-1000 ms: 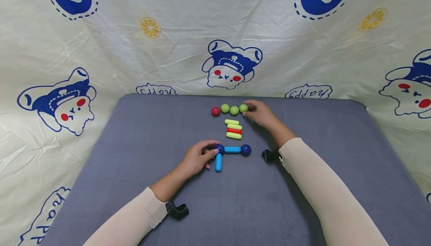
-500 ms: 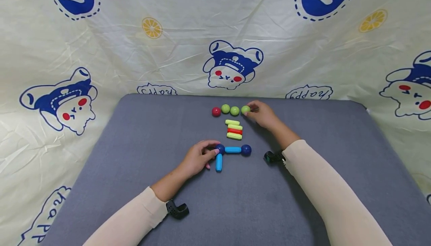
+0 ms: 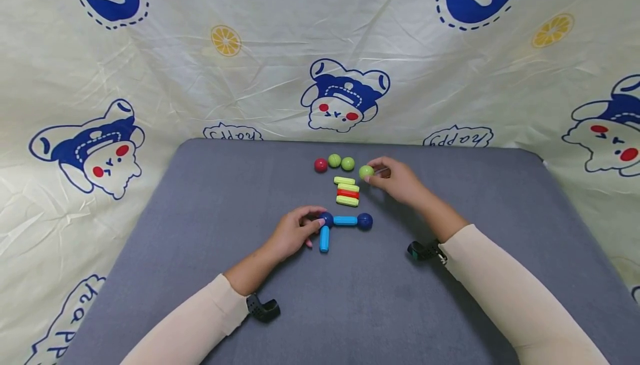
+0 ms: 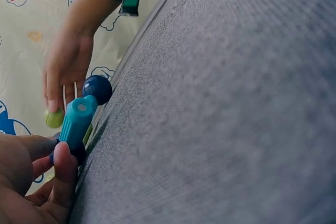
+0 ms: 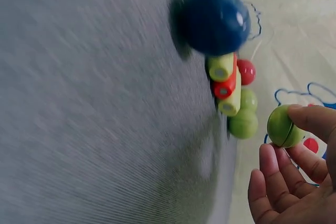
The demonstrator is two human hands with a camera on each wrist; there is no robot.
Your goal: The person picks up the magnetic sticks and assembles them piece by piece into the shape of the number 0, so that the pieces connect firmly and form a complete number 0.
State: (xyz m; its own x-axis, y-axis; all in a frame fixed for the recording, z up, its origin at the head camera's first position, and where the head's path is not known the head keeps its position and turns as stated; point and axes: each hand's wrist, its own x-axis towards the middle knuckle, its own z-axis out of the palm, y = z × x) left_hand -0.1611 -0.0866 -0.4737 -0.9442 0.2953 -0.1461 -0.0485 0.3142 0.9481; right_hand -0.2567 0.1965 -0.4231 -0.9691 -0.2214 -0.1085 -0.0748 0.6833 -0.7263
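My left hand [image 3: 295, 231] pinches a dark blue ball [image 3: 326, 219] at the corner of an L-shaped piece. From that ball one light blue rod [image 3: 345, 220] runs right to a second dark blue ball [image 3: 365, 221], and another light blue rod [image 3: 324, 239] points toward me. Between thumb and fingertips, my right hand [image 3: 397, 180] holds a green ball [image 3: 366, 172]; the right wrist view shows this green ball [image 5: 285, 126] with a seam around it, apart from the other pieces. In the left wrist view a light blue rod [image 4: 77, 121] rises beside the left fingers.
Farther back on the grey table [image 3: 225, 198] lie a red ball [image 3: 321, 165] and two green balls [image 3: 334, 160]. In front of them sit several short rods side by side, yellow-green [image 3: 347, 201] and one red [image 3: 348, 193]. A patterned cloth [image 3: 275, 93] hangs behind the table.
My right hand has drawn the green ball away from the row, first right, then toward me. The left hand stays at the blue ball, and the L-shaped piece has not visibly shifted.
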